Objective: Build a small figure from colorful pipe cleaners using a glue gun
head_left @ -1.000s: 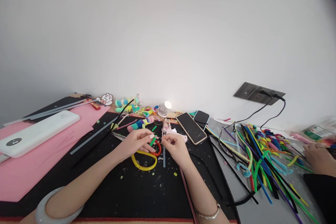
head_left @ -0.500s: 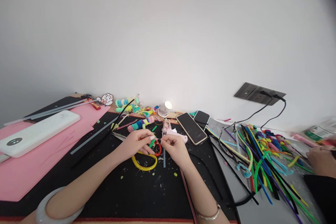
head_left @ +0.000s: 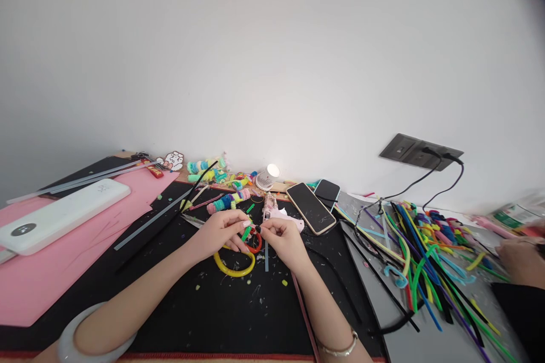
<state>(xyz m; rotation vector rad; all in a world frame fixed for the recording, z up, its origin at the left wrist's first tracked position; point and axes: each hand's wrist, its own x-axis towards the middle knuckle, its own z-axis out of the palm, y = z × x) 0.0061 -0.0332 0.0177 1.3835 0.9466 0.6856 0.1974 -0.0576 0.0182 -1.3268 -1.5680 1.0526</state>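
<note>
My left hand (head_left: 225, 231) is closed, thumb and fingertips pinching a short green fuzzy piece (head_left: 246, 233) like cut pipe cleaner. Close beside it, my right hand (head_left: 282, 240) is closed in a pinch at a tiny black bit (head_left: 258, 228), too small to make out well. The fingertips of both hands nearly meet. Below them lie scissors (head_left: 234, 273) with yellow and red handles, their blades partly hidden by my left hand. Behind my right hand rests a pale pink glue gun (head_left: 289, 220). A striped roll of coloured pipe cleaner (head_left: 230, 201) lies just beyond my left hand.
Two phones (head_left: 311, 208) (head_left: 327, 191) and a white paper cup (head_left: 268, 177) stand near the wall. Pink sheets (head_left: 97, 232) and a white power bank (head_left: 68, 215) lie left. Loose pipe cleaners (head_left: 421, 261) cover the grey board at right, near another person's hand (head_left: 522, 261).
Both hands stay in nearly the same place, with only slight finger movement around the green piece. The other person's hand at the right edge has shifted slightly.
</note>
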